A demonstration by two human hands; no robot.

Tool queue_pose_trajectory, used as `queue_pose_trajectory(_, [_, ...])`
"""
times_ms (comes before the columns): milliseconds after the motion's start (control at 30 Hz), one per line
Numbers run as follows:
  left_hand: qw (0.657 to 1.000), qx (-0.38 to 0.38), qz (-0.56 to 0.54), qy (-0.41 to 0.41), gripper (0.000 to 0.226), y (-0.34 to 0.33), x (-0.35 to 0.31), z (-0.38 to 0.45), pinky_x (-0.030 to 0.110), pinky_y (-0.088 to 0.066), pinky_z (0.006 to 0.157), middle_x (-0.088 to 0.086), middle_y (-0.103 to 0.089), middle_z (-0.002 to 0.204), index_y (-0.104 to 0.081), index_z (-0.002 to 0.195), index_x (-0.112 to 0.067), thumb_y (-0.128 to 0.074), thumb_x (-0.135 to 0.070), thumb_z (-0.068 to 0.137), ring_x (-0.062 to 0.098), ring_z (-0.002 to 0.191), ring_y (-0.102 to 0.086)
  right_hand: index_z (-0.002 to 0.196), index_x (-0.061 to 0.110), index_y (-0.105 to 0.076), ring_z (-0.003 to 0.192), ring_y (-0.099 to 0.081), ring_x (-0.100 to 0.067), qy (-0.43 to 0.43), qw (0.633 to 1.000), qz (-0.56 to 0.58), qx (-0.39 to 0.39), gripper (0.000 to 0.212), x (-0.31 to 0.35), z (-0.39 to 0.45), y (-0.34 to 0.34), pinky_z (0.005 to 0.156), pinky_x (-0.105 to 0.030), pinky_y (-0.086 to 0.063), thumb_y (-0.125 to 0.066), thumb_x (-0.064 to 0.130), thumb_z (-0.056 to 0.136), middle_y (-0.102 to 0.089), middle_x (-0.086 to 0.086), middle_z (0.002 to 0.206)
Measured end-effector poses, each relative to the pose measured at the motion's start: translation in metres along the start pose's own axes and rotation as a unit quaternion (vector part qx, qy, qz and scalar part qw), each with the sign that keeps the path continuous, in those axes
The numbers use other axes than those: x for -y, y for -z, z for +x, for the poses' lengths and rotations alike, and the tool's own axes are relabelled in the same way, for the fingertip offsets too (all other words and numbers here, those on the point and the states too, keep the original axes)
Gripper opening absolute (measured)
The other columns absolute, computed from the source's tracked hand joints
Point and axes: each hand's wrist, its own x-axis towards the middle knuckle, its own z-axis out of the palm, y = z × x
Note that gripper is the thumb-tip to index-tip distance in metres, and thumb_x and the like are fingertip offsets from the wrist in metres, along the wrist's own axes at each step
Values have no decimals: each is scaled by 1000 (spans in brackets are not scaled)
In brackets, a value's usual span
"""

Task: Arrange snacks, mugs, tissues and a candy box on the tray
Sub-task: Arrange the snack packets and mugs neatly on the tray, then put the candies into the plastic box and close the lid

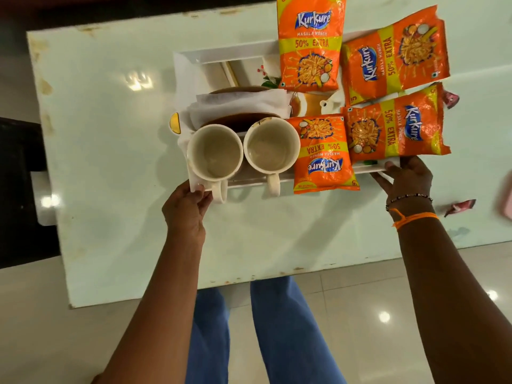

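A white tray (191, 58) rests on the pale glass table. Two empty cream mugs (214, 153) (271, 146) stand side by side at its near left, handles toward me. Behind them white tissues (241, 105) lie across a brown round dish (241, 121). Several orange Kurkure snack packets cover the tray's right half; the nearest one (322, 153) overhangs the front rim. My left hand (185, 212) grips the tray's near left corner. My right hand (407, 176) grips the near right corner, under a packet (396, 131). No candy box is visible.
Two small red-wrapped candies (451, 98) (460, 206) lie on the table (110, 162) right of the tray. A pink object (508, 195) shows at the right frame edge. A dark chair (19, 189) stands left of the table. My legs in blue jeans are below.
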Motion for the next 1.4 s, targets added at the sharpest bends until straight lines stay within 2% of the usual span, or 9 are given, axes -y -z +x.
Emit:
queue_pose_trajectory(300, [1000,-6,30,-7,27,-20,2,5,35,-51,87,6,-64,90,-58,110,-1,-49,9,86,22,94,-62,79,18,-55,101,-55,-29,-14,1000,-15,15,32,4,21,4,76,-37,-55,-45,-12,86,-56,-9,102])
queue_pose_trajectory(500, [1000,6,15,14,35,-18,4,6,33,-52,88,14,-61,114,-53,122,4,-48,8,88,24,105,-61,108,8,-55,104,-55,-29,-16,1000,-16,16,27,1,22,4,88,-41,-51,-45,-7,88,-56,-12,108])
queue_pose_trajectory(667, [997,19,-48,49,14,-11,20,-11,32,-53,88,6,-64,88,-59,91,-7,-49,2,89,17,83,-64,119,-4,-52,98,-56,-28,-11,1000,10,15,33,-1,11,17,91,-37,-51,-51,-7,86,-56,-15,102])
queue_pose_trajectory(767, [995,32,-40,85,15,-5,42,-33,31,-54,87,10,-59,86,-58,101,-3,-46,-3,91,19,81,-61,118,-7,-52,87,-58,-23,-7,1000,19,22,34,-2,-4,38,79,-26,-56,-53,-8,84,-57,-17,98])
queue_pose_trajectory(900, [984,120,65,113,20,-25,69,-81,20,-57,63,11,-55,83,-60,91,-7,-40,-2,92,20,78,-58,111,-7,-56,72,-57,-14,43,999,-25,5,28,5,-24,77,70,-20,-56,-52,-7,84,-58,-6,81])
queue_pose_trajectory(1033, [949,253,139,123,22,-78,95,-131,18,-57,63,10,-58,78,-63,91,-8,-41,-4,92,19,75,-61,103,-1,-63,67,-57,-11,121,985,-90,-78,23,24,-22,129,63,-11,-52,-54,-3,82,-62,-7,83])
queue_pose_trajectory(1133, [915,337,191,115,24,-129,117,-159,20,-57,69,6,-62,76,-65,91,-12,-42,-6,93,16,76,-64,102,6,-64,84,-61,-22,190,945,-207,-168,23,35,1,167,67,-2,-40,-59,4,79,-66,-13,104])
queue_pose_trajectory(1267, [881,394,239,108,26,-194,144,-185,22,-53,75,3,-64,79,-65,91,-16,-40,-9,95,13,78,-65,120,11,-52,116,-44,-38,193,882,-368,-223,45,42,49,205,92,-24,-23,-63,15,77,-52,-15,127])
queue_pose_trajectory(1400, [877,397,252,99,26,-258,167,-203,21,-53,74,4,-64,79,-64,91,-15,-39,-8,95,15,80,-63,139,18,-29,131,-27,-39,105,878,-416,-210,76,51,95,228,107,-42,-29,-69,28,75,-28,-14,147])
